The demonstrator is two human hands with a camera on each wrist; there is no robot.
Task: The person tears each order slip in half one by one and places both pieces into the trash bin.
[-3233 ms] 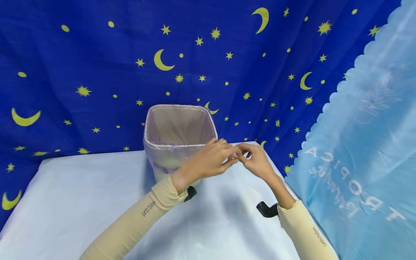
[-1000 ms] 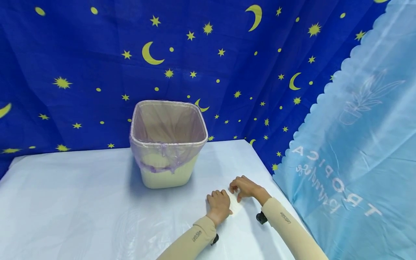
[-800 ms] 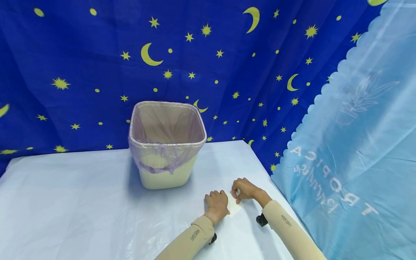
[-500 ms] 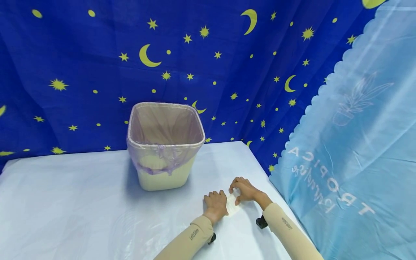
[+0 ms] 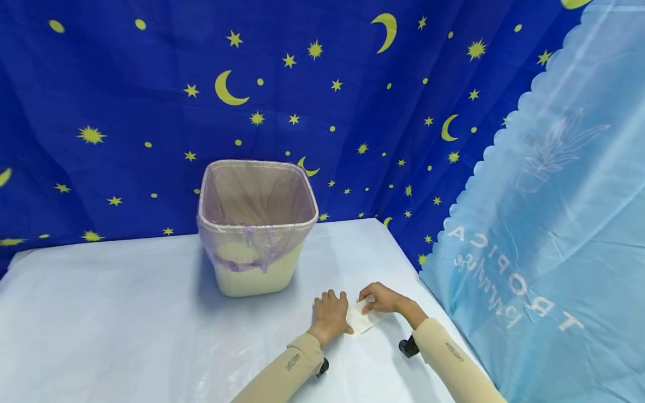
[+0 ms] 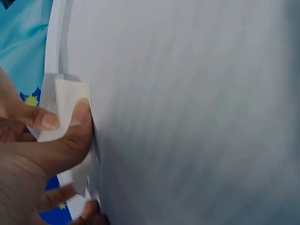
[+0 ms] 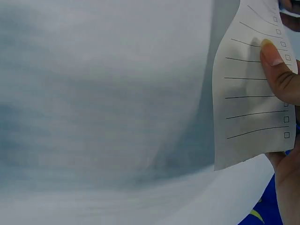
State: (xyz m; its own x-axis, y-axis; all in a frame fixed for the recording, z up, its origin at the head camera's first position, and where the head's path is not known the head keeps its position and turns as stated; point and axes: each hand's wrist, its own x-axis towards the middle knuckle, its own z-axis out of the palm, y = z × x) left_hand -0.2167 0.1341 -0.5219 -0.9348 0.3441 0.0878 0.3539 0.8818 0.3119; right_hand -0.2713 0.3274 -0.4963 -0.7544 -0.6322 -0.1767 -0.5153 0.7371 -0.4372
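A piece of lined note paper [image 7: 248, 108] with small check boxes along one side is held low at the table's right. My right hand [image 5: 385, 299] pinches it, thumb on top. My left hand [image 5: 330, 316] holds its left edge; in the left wrist view the left thumb [image 6: 79, 124] lies across the pale paper [image 6: 70, 96], with bent fingers [image 6: 56, 197] below. The right thumb [image 6: 44, 119] touches the same paper nearby. Whether it is one sheet or a thin stack, I cannot tell.
A cream waste bin [image 5: 259, 282] lined with a translucent purple bag stands behind and left of the hands. The white-covered table [image 5: 126, 313] meets a blue star-and-moon curtain [image 5: 151, 84] at the back. A light blue curtain [image 5: 544, 235] hangs along the right.
Both hands came down from in front of the bin to the paper. Over the last half second, the left fingers spread slightly, the right fingers closed on the paper, and more of it shows.
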